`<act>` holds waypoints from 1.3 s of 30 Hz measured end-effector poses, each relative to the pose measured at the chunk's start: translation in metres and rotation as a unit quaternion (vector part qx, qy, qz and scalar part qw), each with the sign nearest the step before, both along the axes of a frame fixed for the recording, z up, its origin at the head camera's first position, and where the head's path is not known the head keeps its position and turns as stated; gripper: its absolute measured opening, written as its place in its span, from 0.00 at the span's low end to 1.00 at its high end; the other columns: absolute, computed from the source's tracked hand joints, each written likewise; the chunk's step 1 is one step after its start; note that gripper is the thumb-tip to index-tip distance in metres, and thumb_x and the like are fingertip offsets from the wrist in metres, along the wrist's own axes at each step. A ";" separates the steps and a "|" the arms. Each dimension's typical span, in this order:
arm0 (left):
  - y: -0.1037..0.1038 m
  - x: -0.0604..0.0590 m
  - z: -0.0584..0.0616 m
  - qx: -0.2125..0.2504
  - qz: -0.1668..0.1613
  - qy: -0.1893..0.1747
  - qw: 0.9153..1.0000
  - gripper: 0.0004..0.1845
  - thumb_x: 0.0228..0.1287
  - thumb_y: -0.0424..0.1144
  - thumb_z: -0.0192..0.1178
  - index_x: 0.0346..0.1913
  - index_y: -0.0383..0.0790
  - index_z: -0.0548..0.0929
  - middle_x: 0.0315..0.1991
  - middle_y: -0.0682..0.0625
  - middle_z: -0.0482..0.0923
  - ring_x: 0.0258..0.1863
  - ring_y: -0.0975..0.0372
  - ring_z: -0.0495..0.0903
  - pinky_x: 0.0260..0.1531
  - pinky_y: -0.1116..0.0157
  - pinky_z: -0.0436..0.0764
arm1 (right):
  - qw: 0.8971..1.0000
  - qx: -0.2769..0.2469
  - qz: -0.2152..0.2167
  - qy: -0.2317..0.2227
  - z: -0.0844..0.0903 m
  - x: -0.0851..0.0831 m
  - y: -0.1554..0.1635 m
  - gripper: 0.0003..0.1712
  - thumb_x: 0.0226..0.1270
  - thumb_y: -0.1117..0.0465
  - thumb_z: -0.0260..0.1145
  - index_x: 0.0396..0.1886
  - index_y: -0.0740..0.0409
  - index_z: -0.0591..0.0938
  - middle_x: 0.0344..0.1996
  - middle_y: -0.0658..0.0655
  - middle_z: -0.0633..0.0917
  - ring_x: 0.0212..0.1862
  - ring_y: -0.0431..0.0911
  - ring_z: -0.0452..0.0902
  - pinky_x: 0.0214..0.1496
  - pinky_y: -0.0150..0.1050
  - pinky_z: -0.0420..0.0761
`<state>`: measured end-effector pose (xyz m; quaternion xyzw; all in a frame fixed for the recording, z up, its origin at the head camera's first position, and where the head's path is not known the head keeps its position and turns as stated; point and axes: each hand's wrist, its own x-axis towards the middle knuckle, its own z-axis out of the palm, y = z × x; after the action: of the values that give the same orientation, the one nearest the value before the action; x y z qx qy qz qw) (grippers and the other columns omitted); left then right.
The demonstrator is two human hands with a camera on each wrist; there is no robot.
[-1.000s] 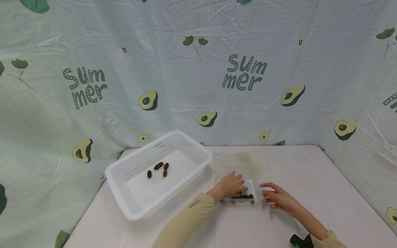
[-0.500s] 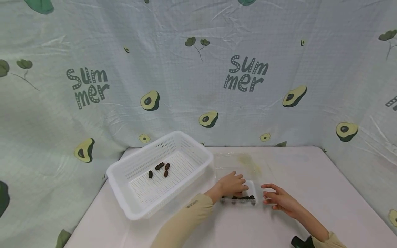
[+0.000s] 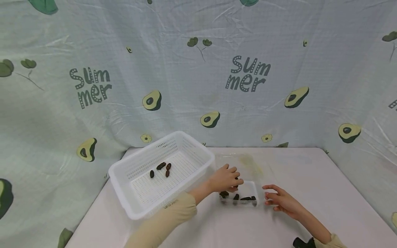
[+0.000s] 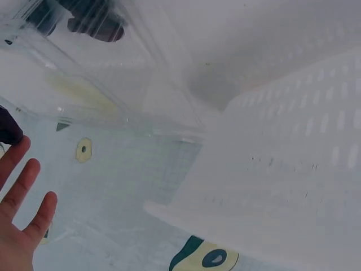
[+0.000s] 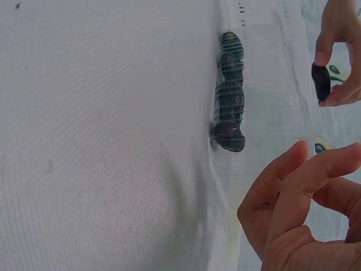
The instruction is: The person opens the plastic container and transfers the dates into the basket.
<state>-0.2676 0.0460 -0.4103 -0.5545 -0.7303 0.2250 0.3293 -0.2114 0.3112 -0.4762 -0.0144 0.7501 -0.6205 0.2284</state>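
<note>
Four dates (image 3: 161, 169) in basket (image 3: 124, 170)

I pinch one dark, oblong date (image 5: 321, 82) between thumb and fingertip of my left hand (image 3: 224, 179), lifted just above the clear plastic box (image 3: 255, 193) at lower centre of the head view. Several more dark dates (image 3: 245, 198) lie along the box's near wall.

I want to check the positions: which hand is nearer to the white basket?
Left. The left hand, pinching a dark date, is just beside the white basket; the right hand rests beyond the clear box.
</note>
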 end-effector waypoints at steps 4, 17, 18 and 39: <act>-0.011 0.002 0.017 0.015 -0.007 -0.006 1.000 0.07 0.62 0.54 0.46 0.35 0.58 0.72 0.28 0.63 0.72 0.29 0.69 0.67 0.29 0.69 0.62 | 1.000 -0.009 0.009 0.000 0.001 0.001 0.001 0.30 0.68 0.51 0.49 0.63 0.63 0.56 0.36 0.50 0.72 0.35 0.35 0.78 0.25 0.28 0.72; -0.055 0.006 0.059 0.031 0.005 -0.043 0.999 0.07 0.60 0.51 0.51 0.38 0.56 0.74 0.31 0.61 0.74 0.31 0.66 0.67 0.32 0.67 0.63 | 1.000 0.003 -0.001 -0.007 0.001 0.003 0.000 0.32 0.67 0.51 0.50 0.63 0.64 0.55 0.36 0.50 0.72 0.35 0.35 0.78 0.25 0.28 0.72; -0.060 0.006 0.062 0.034 0.006 -0.044 0.998 0.07 0.61 0.51 0.51 0.38 0.56 0.74 0.31 0.60 0.74 0.31 0.66 0.67 0.31 0.67 0.63 | 1.000 0.003 -0.001 -0.008 0.001 0.003 0.000 0.32 0.67 0.51 0.50 0.63 0.64 0.55 0.36 0.50 0.72 0.35 0.35 0.78 0.25 0.28 0.72; -0.196 -0.048 0.049 0.093 0.108 -0.034 0.989 0.09 0.54 0.45 0.59 0.34 0.45 0.72 0.29 0.51 0.72 0.30 0.59 0.70 0.30 0.61 0.68 | 1.000 -0.005 0.008 -0.007 0.005 0.003 -0.002 0.30 0.68 0.52 0.49 0.63 0.63 0.56 0.36 0.50 0.72 0.35 0.35 0.78 0.26 0.28 0.72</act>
<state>-0.3158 -0.1496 -0.3609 -0.4468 -0.8146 0.1714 0.3277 -0.2087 0.3095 -0.4714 -0.0169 0.7451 -0.6227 0.2383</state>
